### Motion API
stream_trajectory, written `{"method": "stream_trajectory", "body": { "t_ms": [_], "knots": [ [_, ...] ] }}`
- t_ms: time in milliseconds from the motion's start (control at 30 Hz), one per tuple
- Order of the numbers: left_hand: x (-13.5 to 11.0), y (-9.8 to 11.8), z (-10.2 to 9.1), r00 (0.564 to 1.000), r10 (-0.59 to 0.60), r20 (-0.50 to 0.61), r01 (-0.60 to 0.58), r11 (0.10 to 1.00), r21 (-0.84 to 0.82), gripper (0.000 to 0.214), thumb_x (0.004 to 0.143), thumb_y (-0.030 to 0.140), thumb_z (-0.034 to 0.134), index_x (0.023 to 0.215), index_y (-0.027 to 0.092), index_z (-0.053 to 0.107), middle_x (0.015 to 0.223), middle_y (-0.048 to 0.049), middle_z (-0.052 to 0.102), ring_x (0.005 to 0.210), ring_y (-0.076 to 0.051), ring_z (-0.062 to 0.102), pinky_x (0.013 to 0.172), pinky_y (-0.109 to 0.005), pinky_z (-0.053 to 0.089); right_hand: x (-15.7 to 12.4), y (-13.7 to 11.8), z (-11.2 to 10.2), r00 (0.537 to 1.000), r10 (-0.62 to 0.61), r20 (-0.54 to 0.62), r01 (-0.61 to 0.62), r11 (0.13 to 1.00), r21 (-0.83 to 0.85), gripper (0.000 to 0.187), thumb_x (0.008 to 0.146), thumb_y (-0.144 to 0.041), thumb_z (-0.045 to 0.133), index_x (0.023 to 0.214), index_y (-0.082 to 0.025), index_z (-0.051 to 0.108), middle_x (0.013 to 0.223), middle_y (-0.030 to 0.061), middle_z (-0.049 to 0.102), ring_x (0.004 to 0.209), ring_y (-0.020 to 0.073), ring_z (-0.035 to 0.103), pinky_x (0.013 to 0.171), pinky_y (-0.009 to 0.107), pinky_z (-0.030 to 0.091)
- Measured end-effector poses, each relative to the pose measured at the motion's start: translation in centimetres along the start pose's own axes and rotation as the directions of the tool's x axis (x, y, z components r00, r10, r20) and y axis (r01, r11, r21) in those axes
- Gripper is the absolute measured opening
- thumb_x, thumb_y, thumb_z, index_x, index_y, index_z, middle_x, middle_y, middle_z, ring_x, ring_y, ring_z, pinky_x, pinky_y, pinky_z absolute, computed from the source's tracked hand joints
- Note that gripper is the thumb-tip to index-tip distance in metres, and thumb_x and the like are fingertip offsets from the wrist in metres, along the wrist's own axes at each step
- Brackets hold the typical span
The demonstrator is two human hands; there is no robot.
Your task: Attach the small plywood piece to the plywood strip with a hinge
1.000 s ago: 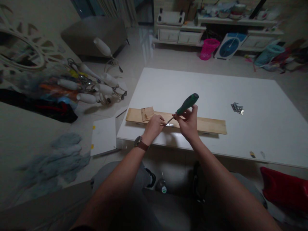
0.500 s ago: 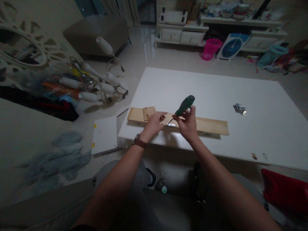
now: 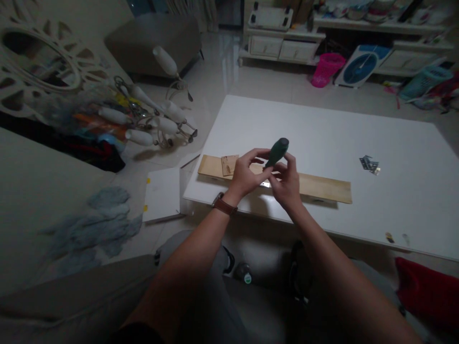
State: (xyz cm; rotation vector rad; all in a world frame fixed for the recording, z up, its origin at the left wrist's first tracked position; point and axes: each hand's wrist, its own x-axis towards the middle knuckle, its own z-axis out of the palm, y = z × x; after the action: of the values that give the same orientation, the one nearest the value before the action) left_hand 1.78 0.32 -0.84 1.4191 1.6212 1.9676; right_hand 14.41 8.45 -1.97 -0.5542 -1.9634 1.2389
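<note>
A screwdriver with a green handle (image 3: 277, 152) is tilted over a wooden board (image 3: 324, 186), its handle pointing up. My right hand (image 3: 286, 184) grips it low on the handle with bent fingers. From the other side my left hand (image 3: 247, 176), a watch on its wrist, curls thumb and fingers around the handle. Beneath the hands a small shiny metal plate (image 3: 265, 184) shows at the board's near edge. The screwdriver's shaft and tip are hidden by my fingers. Left of my left hand, a small square wood piece (image 3: 228, 165) rests on the board.
The board lies along the near edge of a white table (image 3: 287, 114). Several metal brackets (image 3: 370, 164) lie to the right, and small bits (image 3: 389, 237) sit by the front edge. A white panel (image 3: 162, 193) and a lamp with several shades (image 3: 165, 125) are at left.
My left hand has risen off the board and moved right to the screwdriver, closing around its handle. My right hand stays on the screwdriver. The view has shifted slightly.
</note>
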Motion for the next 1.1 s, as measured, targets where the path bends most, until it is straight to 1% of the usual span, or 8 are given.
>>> {"method": "stream_trajectory", "body": {
  "t_ms": [167,267,367,533,633,833,967,1100],
  "knots": [
    [0.0,-0.2,0.7,1.000,0.005,-0.010,-0.006,0.997,-0.073,0.047,0.081,0.033,0.091,0.119,0.021,0.068,0.109,-0.0048,0.076,0.095,-0.017,0.074,0.085,-0.033,0.061,-0.1,-0.2,-0.2,0.997,-0.070,0.022,0.072,0.993,-0.095,0.061,0.082,-0.017,0.063,0.139,-0.035,0.049,0.093,-0.0009,0.075,0.082,0.0217,0.073,0.072,0.038,0.061],
    [0.0,-0.2,0.8,1.000,-0.017,-0.007,0.016,0.997,-0.076,0.043,0.084,0.040,0.089,0.116,0.022,0.066,0.104,-0.0033,0.076,0.093,-0.016,0.073,0.086,-0.033,0.061,-0.1,-0.4,-0.2,0.997,-0.067,0.027,0.070,0.988,-0.136,0.057,0.081,-0.018,0.066,0.134,-0.033,0.053,0.098,0.0009,0.076,0.081,0.0215,0.073,0.070,0.037,0.062],
    [0.0,-0.4,0.7,1.000,-0.024,-0.014,0.023,0.997,-0.071,0.036,0.089,0.042,0.085,0.112,0.022,0.065,0.102,-0.0025,0.074,0.093,-0.016,0.073,0.085,-0.032,0.060,0.1,-0.4,-0.3,0.997,-0.049,0.065,0.055,0.994,-0.093,0.058,0.081,-0.024,0.070,0.136,-0.032,0.053,0.103,0.0019,0.077,0.085,0.0221,0.075,0.075,0.039,0.065],
    [0.0,-0.6,0.4,0.999,-0.029,-0.037,0.028,0.999,-0.037,0.032,0.091,0.039,0.082,0.112,0.023,0.064,0.106,-0.0026,0.073,0.096,-0.016,0.071,0.084,-0.031,0.059,0.2,-0.4,-0.5,0.993,0.003,0.122,0.007,0.997,-0.077,0.051,0.086,-0.028,0.069,0.135,-0.029,0.053,0.102,0.0036,0.080,0.087,0.0235,0.078,0.074,0.039,0.065],
    [0.0,-0.3,0.3,0.999,-0.034,-0.018,0.034,0.999,0.009,0.030,0.090,0.036,0.082,0.113,0.023,0.066,0.109,-0.0036,0.073,0.099,-0.017,0.070,0.081,-0.030,0.057,0.2,-0.6,-0.5,0.995,0.009,0.097,0.001,0.995,-0.104,0.049,0.087,-0.026,0.068,0.133,-0.029,0.054,0.098,0.0033,0.080,0.083,0.0229,0.077,0.071,0.037,0.064],
    [-0.1,-0.2,0.4,1.000,-0.007,0.002,0.007,0.999,0.039,0.045,0.082,0.035,0.089,0.119,0.023,0.066,0.114,-0.0048,0.073,0.098,-0.017,0.069,0.078,-0.030,0.057,0.1,-0.3,-0.2,1.000,-0.018,0.017,0.021,0.976,-0.217,0.047,0.076,-0.017,0.066,0.121,-0.029,0.062,0.085,-0.0004,0.076,0.067,0.0200,0.069,0.063,0.034,0.059],
    [-0.1,-0.4,0.4,1.000,0.001,0.006,-0.001,1.000,0.012,0.038,0.085,0.032,0.087,0.115,0.023,0.066,0.104,-0.0017,0.073,0.092,-0.015,0.070,0.077,-0.028,0.058,0.1,0.3,-0.1,1.000,0.010,-0.009,-0.012,0.973,-0.232,0.040,0.076,-0.020,0.067,0.116,-0.027,0.068,0.090,0.0032,0.077,0.071,0.0229,0.071,0.063,0.036,0.059],
    [-0.1,-0.2,0.3,1.000,0.008,-0.017,-0.008,1.000,-0.012,0.033,0.085,0.021,0.083,0.113,0.022,0.065,0.105,-0.0012,0.073,0.091,-0.014,0.071,0.076,-0.027,0.058,0.3,0.2,-0.3,0.995,0.035,0.089,-0.022,0.989,-0.148,0.039,0.079,-0.025,0.072,0.118,-0.026,0.068,0.099,0.0053,0.079,0.085,0.0244,0.076,0.066,0.034,0.061]
  ]
}}
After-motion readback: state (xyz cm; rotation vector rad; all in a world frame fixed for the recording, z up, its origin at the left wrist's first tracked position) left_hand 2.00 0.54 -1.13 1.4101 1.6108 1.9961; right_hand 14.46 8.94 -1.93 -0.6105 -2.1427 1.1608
